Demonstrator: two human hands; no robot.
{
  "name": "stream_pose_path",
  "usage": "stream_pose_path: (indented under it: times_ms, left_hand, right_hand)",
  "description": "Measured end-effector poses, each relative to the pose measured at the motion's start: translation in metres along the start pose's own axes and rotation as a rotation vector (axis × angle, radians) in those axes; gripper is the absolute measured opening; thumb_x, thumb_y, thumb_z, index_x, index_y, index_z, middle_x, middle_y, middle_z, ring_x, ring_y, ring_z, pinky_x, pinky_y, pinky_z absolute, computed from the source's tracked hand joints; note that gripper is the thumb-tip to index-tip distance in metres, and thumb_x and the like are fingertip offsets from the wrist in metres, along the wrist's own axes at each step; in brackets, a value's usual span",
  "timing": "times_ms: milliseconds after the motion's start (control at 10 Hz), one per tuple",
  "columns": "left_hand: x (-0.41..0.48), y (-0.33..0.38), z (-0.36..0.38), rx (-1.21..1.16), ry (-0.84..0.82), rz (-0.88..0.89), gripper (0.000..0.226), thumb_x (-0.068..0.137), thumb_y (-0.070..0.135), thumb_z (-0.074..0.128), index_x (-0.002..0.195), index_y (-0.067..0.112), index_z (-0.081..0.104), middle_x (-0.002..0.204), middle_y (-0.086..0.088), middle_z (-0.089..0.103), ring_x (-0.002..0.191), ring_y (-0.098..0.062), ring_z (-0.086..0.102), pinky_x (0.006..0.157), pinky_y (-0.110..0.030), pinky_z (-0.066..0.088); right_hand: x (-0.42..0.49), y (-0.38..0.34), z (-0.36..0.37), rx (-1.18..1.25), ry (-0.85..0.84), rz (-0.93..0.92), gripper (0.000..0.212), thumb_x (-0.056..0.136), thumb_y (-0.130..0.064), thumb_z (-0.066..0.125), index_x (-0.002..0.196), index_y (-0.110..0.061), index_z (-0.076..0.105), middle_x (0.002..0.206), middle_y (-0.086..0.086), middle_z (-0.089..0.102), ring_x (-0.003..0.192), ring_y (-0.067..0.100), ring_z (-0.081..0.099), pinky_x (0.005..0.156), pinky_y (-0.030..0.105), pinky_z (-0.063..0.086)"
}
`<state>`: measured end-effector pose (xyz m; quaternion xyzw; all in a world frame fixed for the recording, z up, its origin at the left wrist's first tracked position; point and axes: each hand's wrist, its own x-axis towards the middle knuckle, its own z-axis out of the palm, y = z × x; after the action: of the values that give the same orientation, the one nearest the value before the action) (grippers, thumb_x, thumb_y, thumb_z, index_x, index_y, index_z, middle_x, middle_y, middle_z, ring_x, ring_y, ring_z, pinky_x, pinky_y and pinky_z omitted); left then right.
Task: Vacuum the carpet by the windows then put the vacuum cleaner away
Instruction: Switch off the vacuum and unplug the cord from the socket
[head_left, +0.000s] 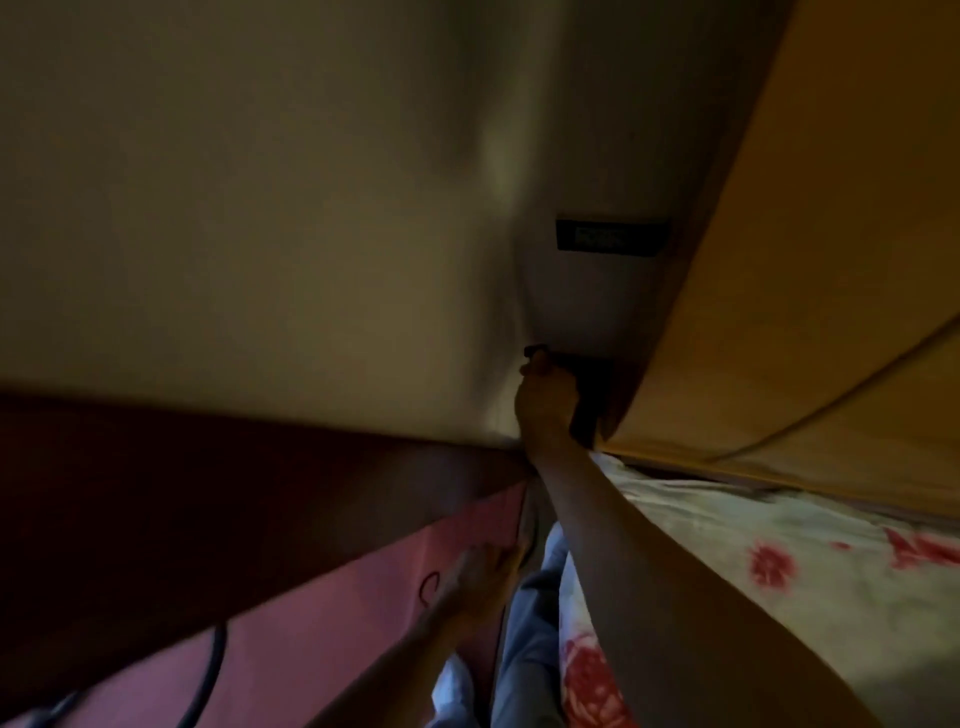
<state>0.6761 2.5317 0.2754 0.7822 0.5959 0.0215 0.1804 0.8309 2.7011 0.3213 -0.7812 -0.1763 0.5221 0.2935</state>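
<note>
1. The biggest risk I see is at the corner of the wall (311, 208). The right hand (545, 400) is closed around a dark block (589, 395), which I take to be a plug or socket fitting. The light is poor and the frame is smeared, so a tug at an angle could bend the pins or make the grip slip.
2. A dark cord (210, 670) loops over the pink surface (322, 613) at the lower left. If it runs to that block, a hard pull could whip it or snag it on the edge.
3. The body leans far over the floral bedding (753, 571), so the reach could overbalance if the supporting hand slides.
4. The right arm is stretched nearly straight, up and forward into the gap beside the orange panel (831, 260). Its fingers are curled tight on the block, below a dark plate (612, 236).
5. The left hand (480, 577) lies flat on the pink surface with its fingers (498, 553) straight. It holds nothing and seems to be bracing.
6. The vacuum cleaner and the carpet are out of view. I cannot tell where they are.
</note>
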Motion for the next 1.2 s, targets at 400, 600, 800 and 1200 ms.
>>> stream_pose_path:
  times_ms: [400,600,800,1200]
  left_hand:
    - [-0.114,-0.024,-0.105,-0.494,-0.622,-0.279,0.061,0.100,0.043,0.053,0.049,0.009,0.043,0.036,0.011,0.033,0.036,-0.001,0.031,0.046,-0.016,0.025]
    - [-0.203,-0.090,-0.172,-0.150,-0.613,0.089,0.033,0.090,0.037,0.063,0.064,0.019,0.055,0.064,0.005,0.056,0.056,-0.005,0.049,0.051,-0.020,0.031]
    - [-0.297,-0.191,-0.233,-0.137,-0.428,0.002,0.023,0.084,0.033,0.065,0.076,0.011,0.068,0.074,-0.005,0.068,0.063,-0.013,0.054,0.057,-0.026,0.038]
    - [-0.420,-0.316,-0.276,-0.359,-0.152,-0.542,0.030,0.078,0.026,0.067,0.059,0.019,0.046,0.059,0.001,0.051,0.060,-0.018,0.049,0.054,-0.030,0.034]
  right_hand:
    - [-0.164,0.073,-0.057,0.392,-0.054,0.016,0.018,0.102,-0.018,0.043,0.086,-0.012,0.045,0.060,0.005,0.035,0.040,0.016,0.038,0.042,0.028,0.041]
    - [-0.279,0.112,-0.034,0.303,-0.098,0.006,0.031,0.101,-0.007,0.047,0.070,-0.007,0.046,0.056,0.008,0.040,0.048,0.023,0.043,0.052,0.036,0.045]
    - [-0.367,0.131,0.046,0.117,-0.274,0.073,0.026,0.099,0.005,0.037,0.076,-0.003,0.045,0.044,0.002,0.029,0.038,0.015,0.031,0.043,0.028,0.033]
    - [-0.424,0.077,0.195,-0.419,-0.602,0.181,0.029,0.103,0.001,0.029,0.085,0.002,0.051,0.050,-0.004,0.030,0.028,0.000,0.025,0.029,0.013,0.020]
